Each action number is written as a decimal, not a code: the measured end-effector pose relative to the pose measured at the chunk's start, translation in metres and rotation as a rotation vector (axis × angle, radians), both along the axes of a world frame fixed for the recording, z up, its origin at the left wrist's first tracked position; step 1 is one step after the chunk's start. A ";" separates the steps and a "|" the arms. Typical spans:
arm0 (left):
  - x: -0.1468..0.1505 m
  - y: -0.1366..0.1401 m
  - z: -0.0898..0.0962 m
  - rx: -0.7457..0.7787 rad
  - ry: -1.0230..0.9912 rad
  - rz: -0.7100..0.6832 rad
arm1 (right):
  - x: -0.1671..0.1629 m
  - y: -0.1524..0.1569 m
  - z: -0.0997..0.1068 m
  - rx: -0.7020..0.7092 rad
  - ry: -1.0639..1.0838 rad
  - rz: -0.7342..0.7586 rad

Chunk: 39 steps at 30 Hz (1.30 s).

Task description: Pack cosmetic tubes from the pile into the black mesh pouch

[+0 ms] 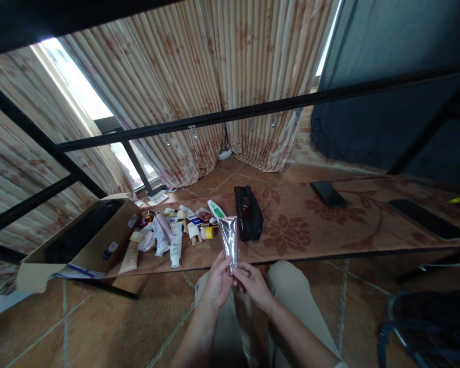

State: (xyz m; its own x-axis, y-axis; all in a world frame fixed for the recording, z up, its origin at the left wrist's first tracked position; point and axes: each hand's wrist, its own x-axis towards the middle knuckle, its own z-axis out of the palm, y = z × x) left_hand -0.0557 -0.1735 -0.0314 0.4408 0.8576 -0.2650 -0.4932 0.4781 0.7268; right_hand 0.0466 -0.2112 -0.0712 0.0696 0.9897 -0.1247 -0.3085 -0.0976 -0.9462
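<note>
A shiny silver squeeze tube (229,236) stands cap-down between my hands, over the near edge of the table. My left hand (217,281) grips its lower left side. At its cap end, the fingers of my right hand (250,282) are pinched together. Just behind the tube, a black mesh pouch (249,213) rests on the table; something dark red shows inside. To the left lies a pile of toiletries, with a white tube (175,245), a pink bottle (164,228), a yellow-banded jar (207,233) and a green-and-white tube (215,208). A beige tube (130,254) lies nearer the box.
An open cardboard box (117,230) with dark contents stands at the table's left end. A black phone (328,194) and a dark flat slab (427,219) lie on the right of the brown flowered tabletop (287,232). A black metal bar (245,108) crosses behind.
</note>
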 end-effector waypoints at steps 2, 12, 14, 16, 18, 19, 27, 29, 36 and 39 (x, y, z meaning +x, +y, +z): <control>0.000 0.000 0.000 -0.003 0.012 0.005 | 0.000 0.000 0.001 -0.002 0.007 -0.001; 0.001 0.000 0.003 -0.014 0.010 0.014 | -0.001 -0.001 0.005 -0.012 0.035 -0.012; 0.001 0.000 0.003 -0.013 0.008 0.015 | -0.001 -0.001 0.005 -0.010 0.036 -0.009; 0.001 -0.001 0.004 -0.010 0.009 0.009 | -0.001 -0.001 0.004 -0.006 0.035 -0.005; 0.001 -0.001 0.005 -0.003 0.013 0.005 | -0.001 -0.001 0.004 -0.004 0.035 -0.003; 0.001 -0.001 0.005 0.002 0.015 0.004 | -0.001 -0.001 0.004 -0.004 0.034 -0.002; 0.000 -0.001 0.002 0.003 0.012 0.006 | -0.001 -0.002 0.004 0.004 0.034 -0.006; 0.000 -0.001 0.002 -0.001 0.012 0.004 | -0.001 -0.002 0.005 0.004 0.032 -0.007; 0.000 -0.001 0.003 -0.003 0.021 0.007 | -0.001 -0.001 0.002 -0.004 0.029 -0.010; 0.000 0.000 0.003 -0.015 0.010 0.007 | -0.001 -0.001 0.001 -0.006 0.030 -0.006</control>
State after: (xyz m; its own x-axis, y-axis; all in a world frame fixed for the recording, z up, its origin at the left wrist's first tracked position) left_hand -0.0553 -0.1740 -0.0284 0.4321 0.8566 -0.2819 -0.4894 0.4853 0.7245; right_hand 0.0453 -0.2123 -0.0705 0.0720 0.9885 -0.1332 -0.3371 -0.1016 -0.9360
